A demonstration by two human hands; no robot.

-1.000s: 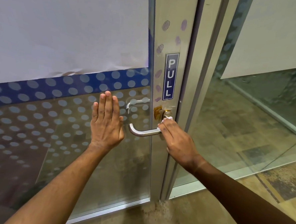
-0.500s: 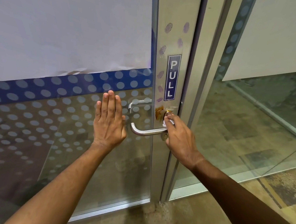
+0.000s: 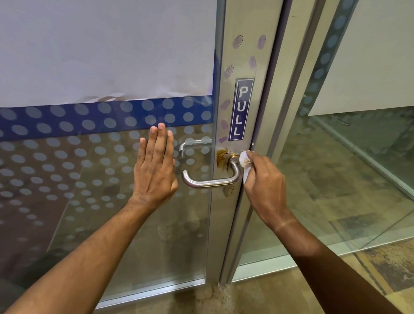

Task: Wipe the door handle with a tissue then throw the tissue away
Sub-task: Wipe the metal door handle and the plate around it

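A silver lever door handle (image 3: 209, 182) juts from the aluminium stile of a glass door, with a brown sticky smear (image 3: 221, 156) around its base. My right hand (image 3: 265, 184) holds a crumpled white tissue (image 3: 245, 162), stained brownish, pressed against the right side of the handle's base. My left hand (image 3: 155, 169) lies flat on the glass just left of the handle, fingers straight and together, holding nothing.
A blue PULL sign (image 3: 240, 109) and purple fingerprint marks sit on the stile above the handle. A keyhole (image 3: 228, 191) lies below it. A second inner handle (image 3: 192, 145) shows through the dotted glass. A fixed glass panel (image 3: 345, 177) stands to the right, carpet below.
My right hand slid off the lever bar and up to the right of the handle's base, exposing the lever and the stained tissue. My left hand stayed flat on the glass.
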